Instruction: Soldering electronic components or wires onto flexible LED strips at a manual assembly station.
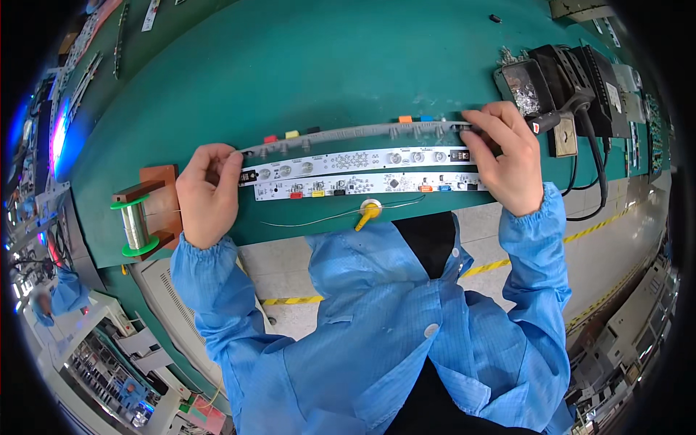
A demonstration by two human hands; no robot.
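A long narrow circuit board strip (pixel 355 135) stands tilted on its long edge, with coloured connectors along its far side and round lens-like parts along its near side. At its left end, my left hand (pixel 209 196) pinches it between thumb and fingers. My right hand (pixel 511 159) grips the opposite end the same way. Just nearer to me lies a white strip (pixel 355 160) with clear round lenses, its ends close to my hands. Nearest me, another white strip (pixel 370 185) shows small red, yellow, black, orange and blue connectors.
On the left, a green-flanged solder spool (pixel 134 226) sits in a brown holder. A yellow plug (pixel 368 212) and thin wire (pixel 304 222) lie by the table's front edge. To the right are a soldering iron (pixel 569 109), a metal tray (pixel 525 83) and a black box (pixel 605 90).
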